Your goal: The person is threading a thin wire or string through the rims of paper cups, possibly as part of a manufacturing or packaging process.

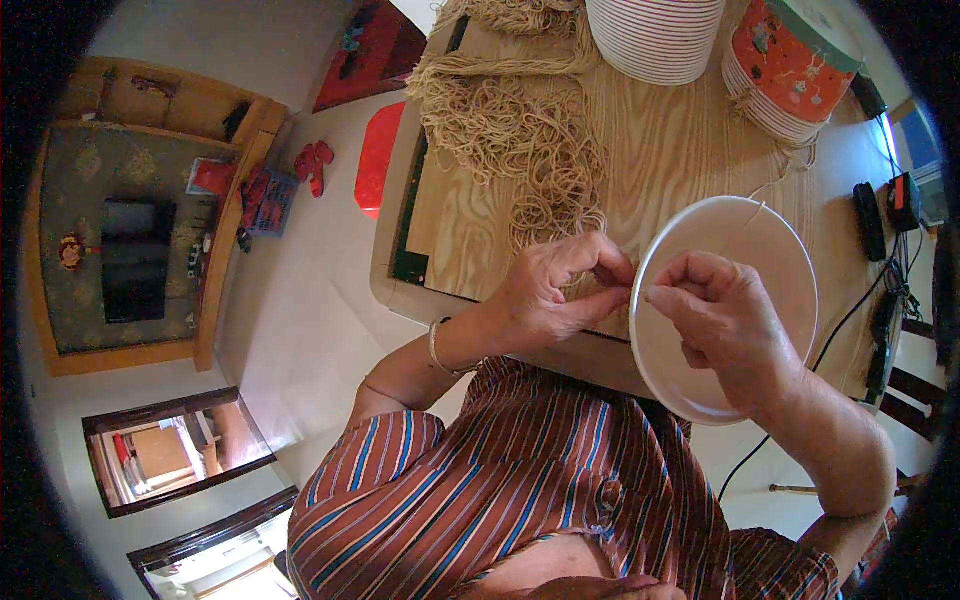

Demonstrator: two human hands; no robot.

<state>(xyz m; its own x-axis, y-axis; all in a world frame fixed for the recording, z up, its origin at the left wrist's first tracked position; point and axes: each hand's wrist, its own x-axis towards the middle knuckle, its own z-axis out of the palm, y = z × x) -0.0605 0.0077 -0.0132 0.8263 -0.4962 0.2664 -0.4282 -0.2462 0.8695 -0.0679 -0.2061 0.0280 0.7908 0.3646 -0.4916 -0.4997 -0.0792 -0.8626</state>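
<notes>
A white bucket (788, 275), probably paper, is tipped on its side at the table's near edge, its round mouth facing me. My left hand (560, 285) is outside the rim, thumb and fingers pinched against its left edge. Reaching into the mouth, my right hand (728, 312) pinches close to the same spot on the inner side. Whatever lies between the fingertips is too small to make out. A thin beige cord (757, 208) passes at the rim's far side. Just beyond my left hand lies a tangled heap of beige cord (515, 125).
A stack of white buckets (655, 40) and a red patterned bucket stack (790, 65) stand on the wooden table (650, 140). Black devices with cables (870, 220) lie at the right edge. A red stool (378, 155) is beyond the table's left side.
</notes>
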